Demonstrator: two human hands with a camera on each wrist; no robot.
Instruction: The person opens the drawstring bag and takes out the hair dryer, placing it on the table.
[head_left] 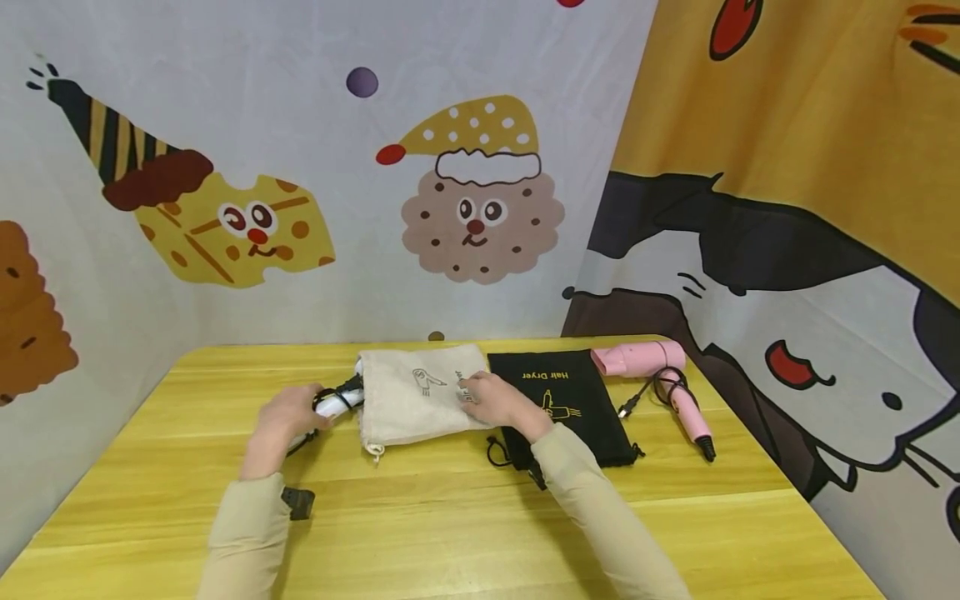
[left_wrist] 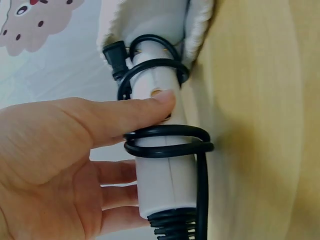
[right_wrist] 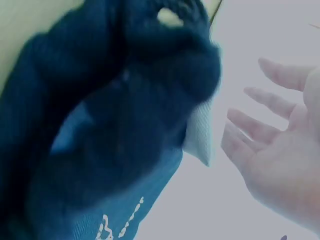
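My left hand (head_left: 292,412) grips the white handle of a hair dryer (head_left: 337,404). In the left wrist view the thumb lies across the handle (left_wrist: 165,185) and the fingers are behind it; a black cord (left_wrist: 167,149) is wound around it. The dryer's far part is hidden inside a cream drawstring cloth bag (head_left: 405,412), printed with a dryer drawing and lettering. My right hand (head_left: 501,403) is at the bag's right end, fingers extended; in the right wrist view they are spread, with nothing held.
A black drawstring bag (head_left: 542,375) marked "Hair Dryer" lies just right of the cream one. Beyond it is a pink hair dryer (head_left: 637,359) with its cord around the handle. A small black plug-like piece (head_left: 302,503) sits near the left sleeve on the wooden table (head_left: 420,533).
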